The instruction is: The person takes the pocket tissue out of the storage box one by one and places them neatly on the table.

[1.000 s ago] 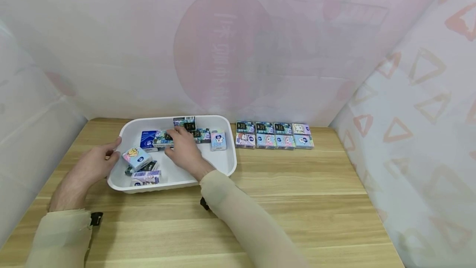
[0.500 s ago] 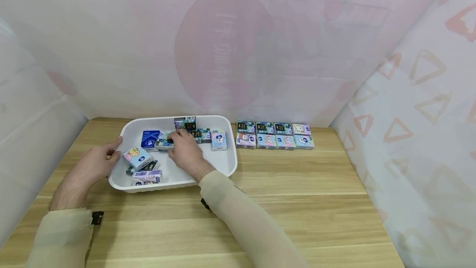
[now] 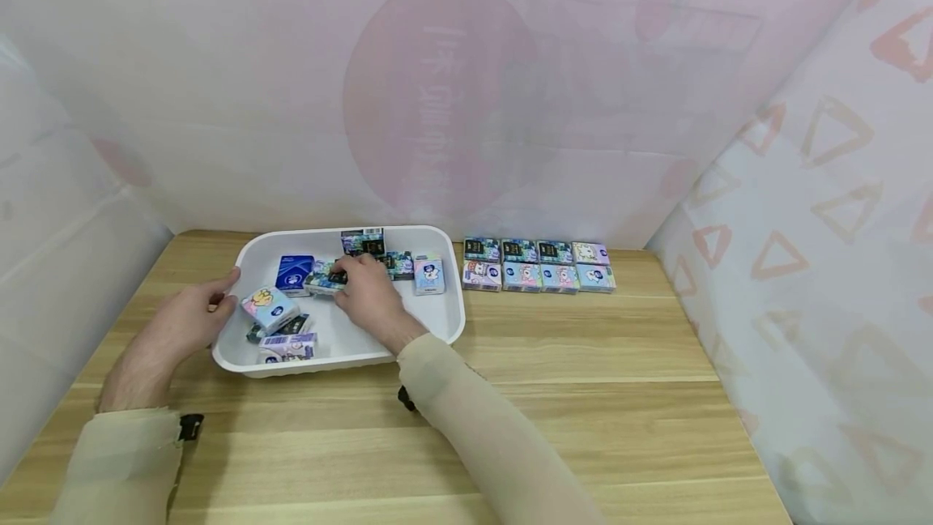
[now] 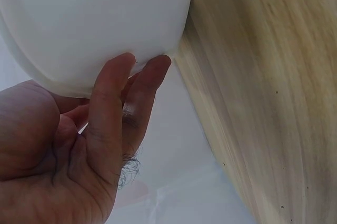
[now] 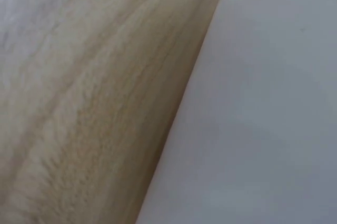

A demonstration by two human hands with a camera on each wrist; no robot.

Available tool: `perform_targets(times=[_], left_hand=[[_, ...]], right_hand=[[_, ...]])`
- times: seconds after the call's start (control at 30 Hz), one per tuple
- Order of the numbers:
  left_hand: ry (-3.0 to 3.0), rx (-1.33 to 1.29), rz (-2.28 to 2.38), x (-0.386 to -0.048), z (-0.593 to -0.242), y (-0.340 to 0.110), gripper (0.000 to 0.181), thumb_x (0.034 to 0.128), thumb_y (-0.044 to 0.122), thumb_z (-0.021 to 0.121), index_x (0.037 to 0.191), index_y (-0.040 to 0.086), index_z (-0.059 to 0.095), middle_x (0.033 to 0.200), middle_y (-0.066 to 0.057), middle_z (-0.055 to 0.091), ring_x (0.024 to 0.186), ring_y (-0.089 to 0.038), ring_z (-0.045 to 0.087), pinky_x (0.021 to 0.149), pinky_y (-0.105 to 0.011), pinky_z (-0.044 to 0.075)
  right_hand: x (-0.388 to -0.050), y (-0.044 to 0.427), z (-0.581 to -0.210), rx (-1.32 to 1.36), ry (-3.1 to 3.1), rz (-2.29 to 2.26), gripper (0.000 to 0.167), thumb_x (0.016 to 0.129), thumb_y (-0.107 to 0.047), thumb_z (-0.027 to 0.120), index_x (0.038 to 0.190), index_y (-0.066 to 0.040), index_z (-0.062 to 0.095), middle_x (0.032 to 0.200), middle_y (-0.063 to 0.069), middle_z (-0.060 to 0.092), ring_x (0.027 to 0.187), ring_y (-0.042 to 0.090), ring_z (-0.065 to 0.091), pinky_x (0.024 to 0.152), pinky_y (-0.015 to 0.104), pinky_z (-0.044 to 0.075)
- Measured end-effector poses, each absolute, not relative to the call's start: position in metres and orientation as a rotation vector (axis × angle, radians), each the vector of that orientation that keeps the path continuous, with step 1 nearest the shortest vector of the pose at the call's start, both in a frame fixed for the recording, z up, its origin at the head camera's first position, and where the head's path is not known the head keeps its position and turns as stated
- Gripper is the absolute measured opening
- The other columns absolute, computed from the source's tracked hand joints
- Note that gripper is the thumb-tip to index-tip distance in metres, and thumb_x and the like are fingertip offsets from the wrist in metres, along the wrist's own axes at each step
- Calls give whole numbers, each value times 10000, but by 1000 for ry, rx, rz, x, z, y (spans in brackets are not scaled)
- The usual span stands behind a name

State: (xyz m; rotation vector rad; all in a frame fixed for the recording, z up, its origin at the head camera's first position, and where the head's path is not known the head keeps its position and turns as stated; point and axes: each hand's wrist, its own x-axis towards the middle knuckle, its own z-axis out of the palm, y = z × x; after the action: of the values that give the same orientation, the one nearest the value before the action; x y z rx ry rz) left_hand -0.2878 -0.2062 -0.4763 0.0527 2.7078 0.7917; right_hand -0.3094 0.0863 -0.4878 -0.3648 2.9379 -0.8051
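In the head view a white plastic tray holds several small pocket tissue packs. My left hand grips its left rim; the left wrist view shows the fingers against the outer wall and the thumb mostly hidden behind the rim. My right hand reaches inside and pinches the right end of a dark floral tissue pack. Around it lie a blue pack, a light-blue cartoon pack, a purple pack and another light-blue pack. The right wrist view shows no hand.
Right of the tray, tissue packs stand in two neat rows: dark floral packs mostly behind, cartoon packs in front. The wooden table runs back to a pale printed cloth backdrop, with side walls of cloth.
My right hand has shifted slightly right, and the dark floral pack has edged right with it. My left hand has stayed on the tray's rim.
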Motion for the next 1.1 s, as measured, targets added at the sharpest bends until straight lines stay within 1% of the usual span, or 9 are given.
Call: perform_targets(times=[0.07, 0.17, 0.23, 0.33, 0.5, 0.63, 0.87, 0.97, 1.1], left_hand=[[2722, 39, 795, -293, -487, -211, 691, 1248, 284, 525, 1843, 69, 245, 1577, -499, 534, 1051, -416, 708, 718, -334, 591], [2717, 38, 813, -296, -493, -215, 707, 1243, 308, 539, 1853, 105, 245, 1593, -493, 533, 1053, -403, 714, 719, -337, 601], [2714, 34, 805, -295, -490, -213, 698, 1246, 288, 527, 1846, 77, 238, 1596, -501, 522, 1065, -420, 714, 716, -341, 601], [2695, 44, 803, -290, -479, -208, 682, 1245, 211, 497, 1822, -11, 209, 1587, -516, 508, 1106, -476, 704, 720, -350, 602], [2693, 42, 796, -285, -468, -201, 668, 1240, 165, 490, 1808, -44, 207, 1582, -524, 500, 1098, -475, 705, 727, -340, 602], [2695, 41, 803, -283, -466, -200, 668, 1234, 163, 488, 1808, -45, 215, 1580, -520, 508, 1085, -457, 714, 730, -344, 606], [2700, 42, 804, -285, -468, -202, 670, 1232, 168, 485, 1809, -44, 219, 1572, -512, 521, 1092, -458, 711, 733, -344, 599], [2705, 49, 796, -284, -467, -202, 670, 1232, 171, 486, 1809, -44, 222, 1553, -503, 539, 1093, -457, 698, 736, -337, 585], [2701, 50, 792, -284, -467, -203, 674, 1233, 174, 484, 1813, -38, 214, 1543, -493, 548, 1089, -451, 687, 740, -334, 572]], right_hand=[[-308, 89, -485, -349, 2908, -891, 456, 1066, -163, 876, 1506, -221, 773, 1591, 82, 713, 1341, 206, 724, 1053, 272, 651], [-305, 95, -481, -333, 2869, -990, 476, 1045, -133, 880, 1506, -204, 783, 1594, 101, 699, 1249, 176, 715, 989, 247, 635], [-303, 100, -478, -327, 2853, -1030, 488, 1041, -136, 886, 1514, -197, 783, 1591, 99, 696, 1195, 147, 698, 959, 233, 617], [-301, 107, -473, -328, 2848, -1055, 489, 1038, -141, 889, 1514, -185, 786, 1585, 96, 701, 1155, 118, 664, 947, 227, 595], [-297, 121, -465, -318, 2828, -1116, 487, 1039, -104, 868, 1514, -170, 786, 1568, 104, 696, 1084, 105, 644, 916, 237, 572], [-294, 134, -458, -299, 2806, -1166, 480, 1054, -104, 850, 1525, -163, 781, 1548, 121, 689, 1122, 130, 668, 949, 257, 584], [-288, 158, -444, -260, 2787, -1208, 492, 1067, -96, 830, 1552, -149, 764, 1664, 174, 634, 1279, 268, 751, 1081, 341, 645], [-285, 169, -441, -247, 2774, -1251, 499, 1064, -76, 829, 1554, -135, 760, 1642, 183, 640, 1317, 307, 754, 1123, 363, 653], [-281, 182, -437, -243, 2752, -1305, 482, 1067, -54, 824, 1543, -103, 763, 1610, 194, 643, 1346, 314, 723, 1190, 379, 635]])
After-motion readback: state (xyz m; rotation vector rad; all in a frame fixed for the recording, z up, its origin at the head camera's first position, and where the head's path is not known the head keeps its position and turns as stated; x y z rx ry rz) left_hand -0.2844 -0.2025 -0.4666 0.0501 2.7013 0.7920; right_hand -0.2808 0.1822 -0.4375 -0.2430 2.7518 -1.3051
